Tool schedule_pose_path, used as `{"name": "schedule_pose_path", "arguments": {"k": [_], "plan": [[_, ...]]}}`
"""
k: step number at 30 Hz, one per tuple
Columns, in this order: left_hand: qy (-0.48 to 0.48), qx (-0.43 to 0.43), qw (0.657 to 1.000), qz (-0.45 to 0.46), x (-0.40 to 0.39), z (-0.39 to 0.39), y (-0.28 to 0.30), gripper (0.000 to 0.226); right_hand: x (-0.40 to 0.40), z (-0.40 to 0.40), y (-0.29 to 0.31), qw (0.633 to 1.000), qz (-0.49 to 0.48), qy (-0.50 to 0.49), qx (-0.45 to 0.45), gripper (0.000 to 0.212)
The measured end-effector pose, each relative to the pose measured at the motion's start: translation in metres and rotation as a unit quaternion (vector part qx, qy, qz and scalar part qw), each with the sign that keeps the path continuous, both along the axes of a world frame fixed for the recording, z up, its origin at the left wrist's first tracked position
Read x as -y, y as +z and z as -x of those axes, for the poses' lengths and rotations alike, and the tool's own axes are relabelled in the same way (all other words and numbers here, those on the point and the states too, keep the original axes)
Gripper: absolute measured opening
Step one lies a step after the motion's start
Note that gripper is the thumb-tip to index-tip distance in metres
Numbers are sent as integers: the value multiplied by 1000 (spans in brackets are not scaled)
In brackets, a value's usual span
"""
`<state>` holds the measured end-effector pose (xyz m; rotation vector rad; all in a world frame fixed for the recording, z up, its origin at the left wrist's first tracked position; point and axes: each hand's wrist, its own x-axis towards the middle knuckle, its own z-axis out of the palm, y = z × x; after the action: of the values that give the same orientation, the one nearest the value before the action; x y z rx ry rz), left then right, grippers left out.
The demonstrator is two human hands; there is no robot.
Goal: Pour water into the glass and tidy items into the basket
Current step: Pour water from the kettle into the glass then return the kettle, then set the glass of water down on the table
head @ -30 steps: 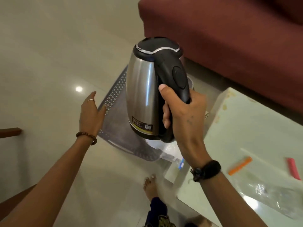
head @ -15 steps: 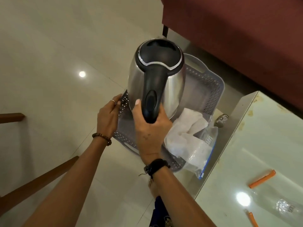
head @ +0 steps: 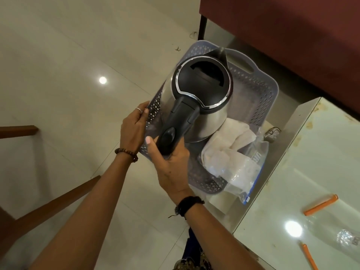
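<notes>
Since a second ago the kettle (head: pixel 196 106) has swung from upright in front of the person to down over the basket (head: pixel 259 94), lid facing up at the camera now, spout pointing toward the far handle cutout. Looks to me like it's being lowered in, so this is the tidying half of the job.

Right hand (head: pixel 171 162) has its fingers wrapped tight around the black kettle handle, thumb lying along the top near the switch, which makes sense for easing a heavy thing down under control. Left hand (head: pixel 134 125) is on the basket's near-left wall, fingers curled over the rim, probably bracing it so it doesn't slide on the shiny tile floor (head: pixel 68 55) when the weight lands.

Basket sits on the floor, tucked between the red sofa (head: pixel 292 36) and the corner of the table (head: pixel 311 162). Already inside: a white cloth (head: pixel 231 141) and a clear zip bag (head: pixel 243 178) hanging over the near-right rim, so the kettle is going toward the free far-left part. Can't tell if its base is touching down yet.

On the table there are two orange clips (head: pixel 321 207) and something clear and glinting (head: pixel 348 237) at the edge, maybe the glass, too blurry to say.
</notes>
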<state>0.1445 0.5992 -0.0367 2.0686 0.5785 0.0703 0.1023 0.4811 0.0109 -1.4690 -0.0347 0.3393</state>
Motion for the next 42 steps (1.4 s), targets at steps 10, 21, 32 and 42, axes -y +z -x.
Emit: {"name": "schedule_pose_path", "arguments": {"k": [10, 21, 32, 42], "plan": [[239, 155, 937, -200, 92, 103, 27, 20, 135, -4, 4, 980, 134, 133, 68, 17], [-120, 58, 990, -40, 383, 175, 51, 18, 401, 95, 27, 972, 232, 23, -27, 9], [-330, -29, 943, 38, 525, 162, 3, 43, 590, 190, -7, 935, 236, -220, -145, 24], [-427, -99, 890, 122, 546, 130, -34, 95, 605, 165, -69, 953, 219, -132, -164, 66]]}}
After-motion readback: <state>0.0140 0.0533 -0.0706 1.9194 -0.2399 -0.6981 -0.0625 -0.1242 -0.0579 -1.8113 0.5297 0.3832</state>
